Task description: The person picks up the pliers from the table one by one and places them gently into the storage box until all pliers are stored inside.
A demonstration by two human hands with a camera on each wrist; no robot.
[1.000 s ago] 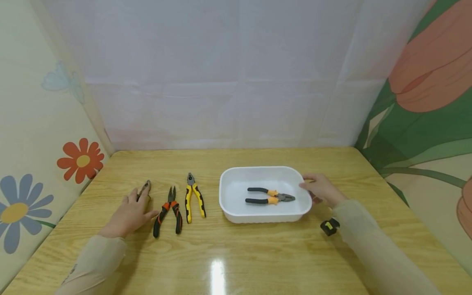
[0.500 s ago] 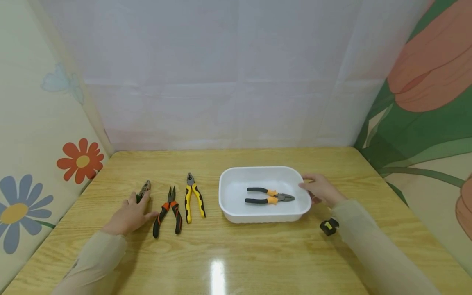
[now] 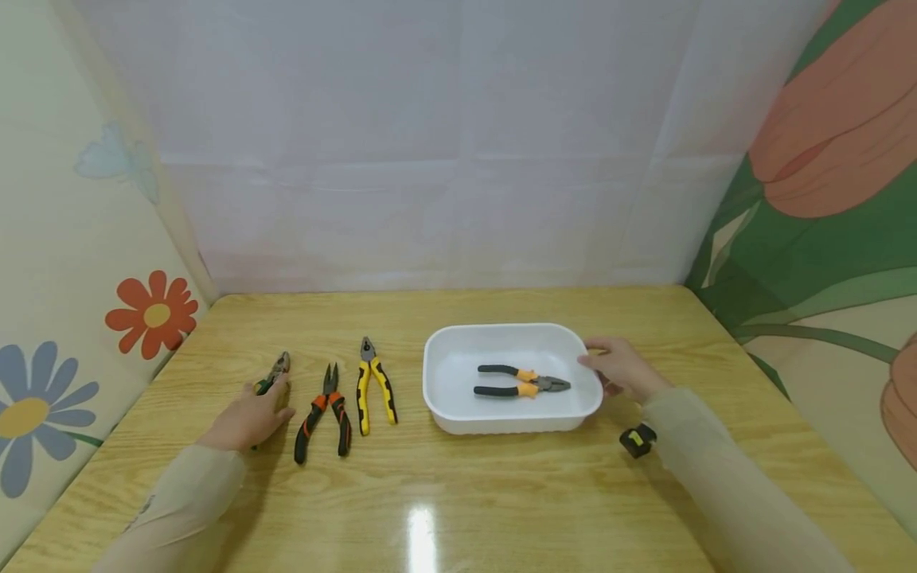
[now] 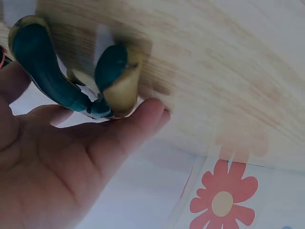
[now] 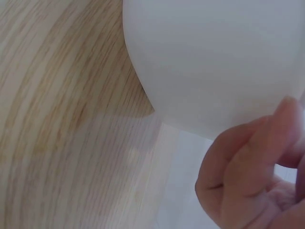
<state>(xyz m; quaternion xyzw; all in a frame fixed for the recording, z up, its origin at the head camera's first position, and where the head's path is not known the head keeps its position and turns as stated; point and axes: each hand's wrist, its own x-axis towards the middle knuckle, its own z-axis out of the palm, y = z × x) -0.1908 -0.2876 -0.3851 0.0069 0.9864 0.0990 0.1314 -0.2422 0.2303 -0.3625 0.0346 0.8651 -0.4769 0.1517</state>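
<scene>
My left hand (image 3: 247,414) is at the green-handled pliers (image 3: 269,380) on the left of the table. In the left wrist view the fingers reach round their green and yellow handles (image 4: 50,71), thumb to one side and fingertips at the other. The palm hides part of them in the head view. My right hand (image 3: 625,368) pinches the right end of a white plastic basin (image 3: 458,415). Inside the basin lie pliers with black and orange handles (image 3: 526,388).
Red-and-black long-nose pliers (image 3: 318,426) lie just right of my left hand, handles spread. Yellow-and-black pliers (image 3: 363,394) lie between those and the basin. A small black object with a yellow label (image 3: 637,439) sits beside my right sleeve. A pale sheet (image 3: 458,159) hangs behind the table.
My left hand has drawn slightly back toward me, and more of the green-handled pliers shows beyond its fingers. My right hand keeps its hold on the basin, which stays in place.
</scene>
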